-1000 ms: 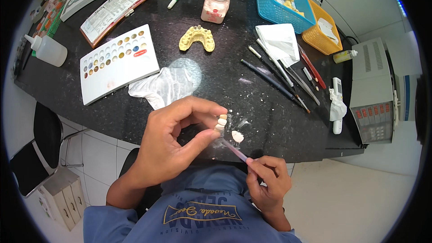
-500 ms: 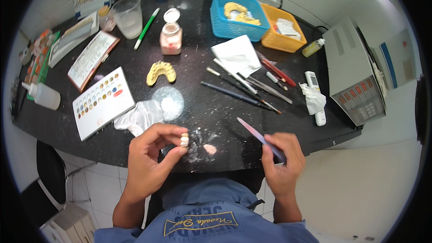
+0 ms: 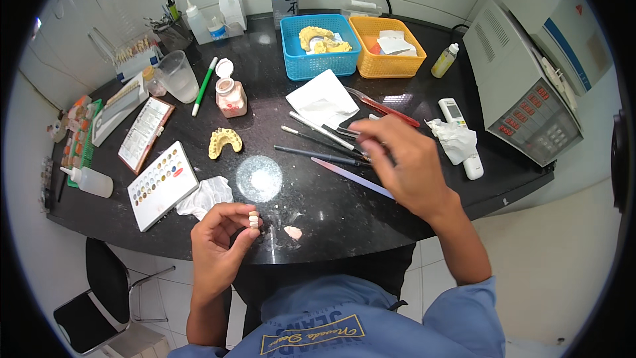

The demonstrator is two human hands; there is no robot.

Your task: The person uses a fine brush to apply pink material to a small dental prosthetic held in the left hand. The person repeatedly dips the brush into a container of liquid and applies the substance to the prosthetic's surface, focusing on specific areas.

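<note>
My left hand (image 3: 220, 242) pinches a small dental piece (image 3: 254, 220), a short row of white teeth with tan parts, between thumb and fingertips above the front of the black table. My right hand (image 3: 407, 162) is over the tools at the centre right, fingers stretched out and apart; its fingertips are near a metal tool (image 3: 343, 131) and slightly blurred. Beside it a purple tapered file (image 3: 350, 176) lies on the table, its right end by the hand. A dark handle (image 3: 311, 154) and a pale handle (image 3: 311, 122) lie alongside. A pink powdery lump (image 3: 293, 233) is near my left hand.
A yellow dental arch model (image 3: 225, 142) and an open jar (image 3: 230, 99) stand beyond. At left are a shade palette (image 3: 163, 185) and crumpled tissue (image 3: 207, 197). Blue (image 3: 319, 65) and orange (image 3: 391, 66) baskets sit at the back; a grey machine (image 3: 523, 86) stands right.
My right hand has let go of the purple file, which now lies on the table, and has moved forward over the tools. My left hand still holds the dental piece. The view has shifted.
</note>
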